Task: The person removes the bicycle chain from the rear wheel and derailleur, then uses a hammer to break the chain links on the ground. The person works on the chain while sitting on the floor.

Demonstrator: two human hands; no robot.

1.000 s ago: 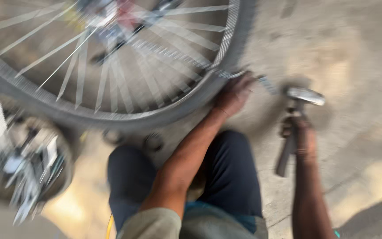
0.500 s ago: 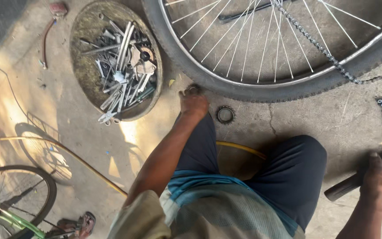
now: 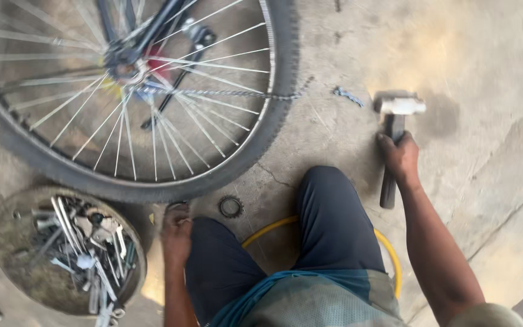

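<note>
While the bicycle wheel point(image 3: 152, 103) fills the floor ahead, beside a round tray of tools point(image 3: 62, 248), the right hand point(image 3: 399, 158) is wrapped tight around the middle of a hammer point(image 3: 393, 139) whose head rests on the concrete; it looks head-heavy and rigid, best gripped lower on the handle. The left hand point(image 3: 177, 233) touches the ground near a small sprocket point(image 3: 230, 207); its grip cannot be told
</note>
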